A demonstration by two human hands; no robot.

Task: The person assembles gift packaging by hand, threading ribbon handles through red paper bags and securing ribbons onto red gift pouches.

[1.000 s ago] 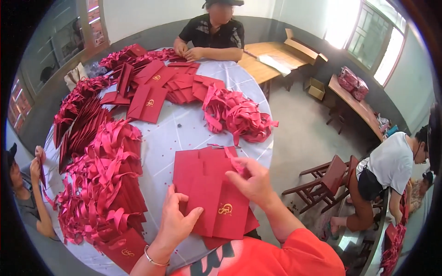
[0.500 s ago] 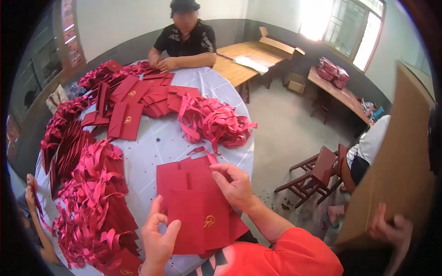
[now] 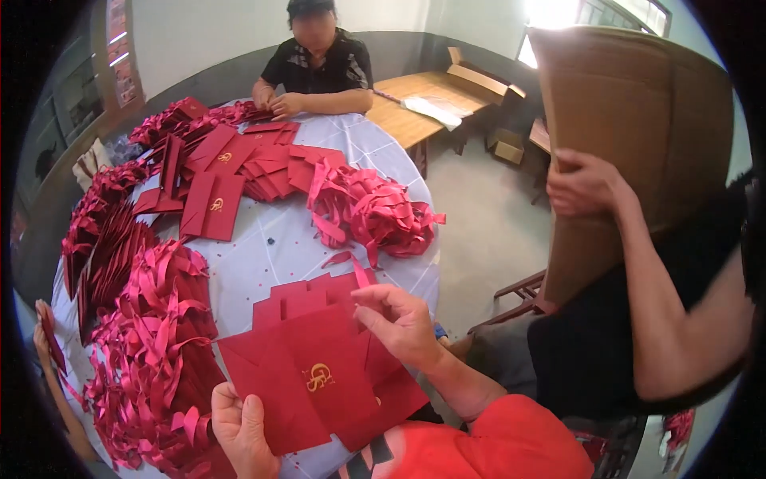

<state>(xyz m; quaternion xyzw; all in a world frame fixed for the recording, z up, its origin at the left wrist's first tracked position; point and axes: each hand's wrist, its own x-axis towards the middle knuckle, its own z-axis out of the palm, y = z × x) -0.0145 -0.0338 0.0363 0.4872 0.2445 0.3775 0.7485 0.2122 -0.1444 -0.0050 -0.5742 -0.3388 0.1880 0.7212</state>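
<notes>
My left hand grips the lower left edge of a flat red paper bag with a gold emblem, thumb on top. The bag is tilted above a stack of similar flat red bags on the table's near side. My right hand is over the right part of the stack. Its thumb and forefinger pinch the end of a pink ribbon, whose other end curls away toward the ribbon heap. The fingertips partly hide the pinched end.
On the round white-covered table lie a pink ribbon heap, loose red bags and beribboned bags. A co-worker sits opposite. Another person's arm holds a large cardboard sheet at right.
My left hand has closed on a bag and lifted and tilted it off the stack. My right hand has barely moved. The person with the cardboard has come further into view at right.
</notes>
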